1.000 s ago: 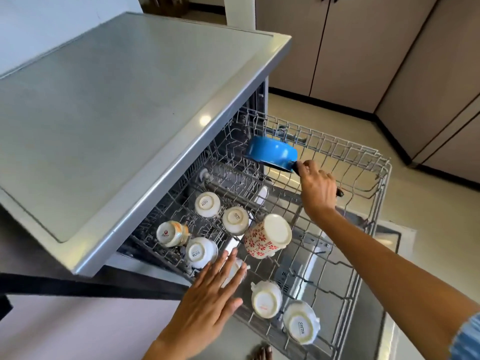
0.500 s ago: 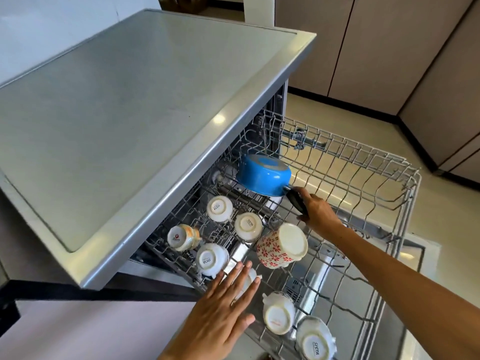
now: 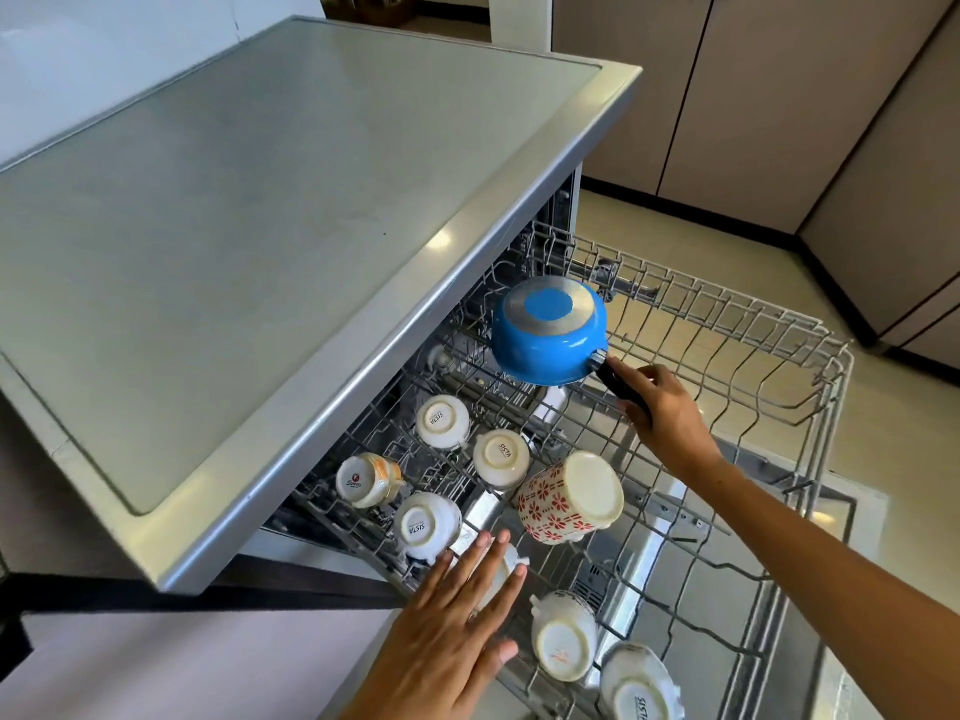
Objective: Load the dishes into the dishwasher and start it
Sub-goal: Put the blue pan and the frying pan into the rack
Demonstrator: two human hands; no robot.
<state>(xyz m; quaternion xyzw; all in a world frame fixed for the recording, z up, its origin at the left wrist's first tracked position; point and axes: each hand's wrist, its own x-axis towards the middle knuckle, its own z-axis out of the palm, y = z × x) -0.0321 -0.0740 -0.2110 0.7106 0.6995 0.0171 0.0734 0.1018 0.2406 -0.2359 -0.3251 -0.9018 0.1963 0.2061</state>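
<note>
1. Dishwasher (image 3: 363,314) is standing open with its upper rack (image 3: 753,356) pulled out, the rack now filling more of the view than a second ago.
2. Blue saucepan (image 3: 549,330) is sitting lower and further back than a second ago, now fully upside down, base up, over the rack's far corner, so the loading step is judged nearly complete.
3. Cups, including the red-flowered mug (image 3: 569,498), are lying inverted where they were.
4. Right hand (image 3: 670,420) is reaching forward, gripping the saucepan's black handle (image 3: 621,384).
5. Left hand (image 3: 452,636) is staying flat with fingers straight, resting over a white cup (image 3: 506,566) at the rack's near edge.
</note>
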